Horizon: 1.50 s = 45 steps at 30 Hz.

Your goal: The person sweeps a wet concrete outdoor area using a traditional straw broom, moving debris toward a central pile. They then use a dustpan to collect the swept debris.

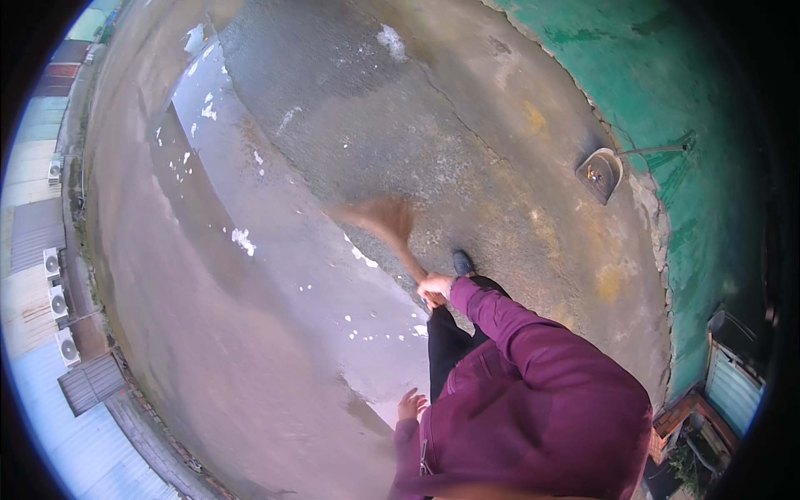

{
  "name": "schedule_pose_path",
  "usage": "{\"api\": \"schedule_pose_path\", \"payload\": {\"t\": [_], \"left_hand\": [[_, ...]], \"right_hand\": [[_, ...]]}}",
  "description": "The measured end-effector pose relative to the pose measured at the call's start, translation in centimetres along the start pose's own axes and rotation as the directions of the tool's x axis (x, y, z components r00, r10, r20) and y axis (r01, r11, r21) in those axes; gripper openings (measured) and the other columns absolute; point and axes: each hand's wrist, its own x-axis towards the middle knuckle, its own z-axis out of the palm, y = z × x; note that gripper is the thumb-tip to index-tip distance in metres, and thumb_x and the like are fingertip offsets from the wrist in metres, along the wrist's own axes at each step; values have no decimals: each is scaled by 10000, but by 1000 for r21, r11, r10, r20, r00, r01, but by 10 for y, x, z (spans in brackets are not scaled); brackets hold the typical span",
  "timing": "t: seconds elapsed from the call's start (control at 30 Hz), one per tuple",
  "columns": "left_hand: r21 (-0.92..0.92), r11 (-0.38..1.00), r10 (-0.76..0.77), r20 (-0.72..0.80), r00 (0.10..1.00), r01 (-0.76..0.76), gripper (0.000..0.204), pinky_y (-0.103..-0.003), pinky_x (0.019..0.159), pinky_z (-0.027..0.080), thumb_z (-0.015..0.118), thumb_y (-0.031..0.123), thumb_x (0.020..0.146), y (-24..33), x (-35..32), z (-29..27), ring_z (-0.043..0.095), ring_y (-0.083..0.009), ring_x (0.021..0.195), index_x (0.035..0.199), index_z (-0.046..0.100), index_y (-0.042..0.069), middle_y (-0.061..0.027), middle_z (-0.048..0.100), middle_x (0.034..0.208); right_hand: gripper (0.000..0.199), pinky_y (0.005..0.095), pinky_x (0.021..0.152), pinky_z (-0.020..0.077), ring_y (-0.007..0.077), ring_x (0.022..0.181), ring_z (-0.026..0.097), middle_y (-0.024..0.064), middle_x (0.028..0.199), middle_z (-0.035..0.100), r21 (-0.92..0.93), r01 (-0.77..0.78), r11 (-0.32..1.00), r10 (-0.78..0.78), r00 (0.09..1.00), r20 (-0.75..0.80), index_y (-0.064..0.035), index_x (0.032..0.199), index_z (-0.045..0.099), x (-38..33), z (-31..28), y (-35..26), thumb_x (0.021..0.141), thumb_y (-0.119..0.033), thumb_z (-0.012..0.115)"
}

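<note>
My right hand (435,288) is wrapped round the narrow end of a brown straw broom (385,218). The broom's bristles fan out ahead and to the left over the concrete, slightly smeared by motion. Lower down, next to the purple jacket, my left hand (411,405) hangs with its fingers apart and nothing in it. A dark shoe (463,262) shows just past my right hand. At the right stands a long-handled dustpan (602,177) with some small debris inside, apart from both hands.
Worn concrete ground (500,192) spreads ahead, with a wet-looking pale strip (308,258) and white patches to the left. A green painted surface (667,83) with a broken edge lies right. Sheds with outdoor air-conditioner units (67,346) line the far left.
</note>
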Motion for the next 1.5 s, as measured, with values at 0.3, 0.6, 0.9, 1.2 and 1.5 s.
{"api": "schedule_pose_path", "payload": {"t": [0.3, 0.6, 0.9, 1.2, 1.5], "left_hand": [[126, 988, 99, -27, 995, -95, 314, -301, 458, 476, 430, 84, 856, 166, 137, -109, 572, -169, 543, 1148, 528, 147, -80, 615, 772], [12, 992, 123, -188, 974, -123, 369, -329, 531, 514, 460, 100, 834, 399, 233, -211, 618, -208, 697, 1202, 476, 114, -109, 625, 875], [136, 988, 74, 16, 997, -76, 387, -338, 581, 524, 486, 45, 822, 451, 322, -191, 611, -215, 784, 1207, 473, 78, -126, 624, 882], [-8, 998, -68, -56, 996, 68, 390, -295, 591, 520, 484, 57, 822, 640, 308, -181, 613, -184, 738, 1211, 457, 76, -123, 623, 906], [263, 961, 96, -16, 995, -89, 404, -328, 643, 519, 508, 102, 810, 880, 349, -157, 615, -206, 777, 1211, 463, 89, -118, 612, 930]], "right_hand": [[164, 192, 358, 299, 63, 417, 393, -18, 523, 421, 453, -38, 891, -210, 850, 483, -79, 652, 452, -66, 43, -187, 736, -85, 593], [179, 226, 364, 362, 84, 399, 422, -24, 516, 448, 521, 514, 682, -351, 854, -383, -117, 612, 437, -145, -74, -299, 735, -113, 566], [115, 289, 402, 423, 149, 429, 468, 33, 551, 504, 619, 736, 275, -273, 677, -683, -80, 636, 492, -23, -272, -542, 715, -60, 573], [147, 324, 471, 499, 204, 491, 594, 104, 590, 598, -177, -47, 983, -21, 931, -365, -13, 636, 570, 212, -44, -658, 712, -136, 597], [203, 220, 415, 308, 95, 410, 401, 1, 503, 449, 708, 22, 706, -356, 875, 328, -82, 591, 478, 165, -12, -813, 759, -140, 577]]}}
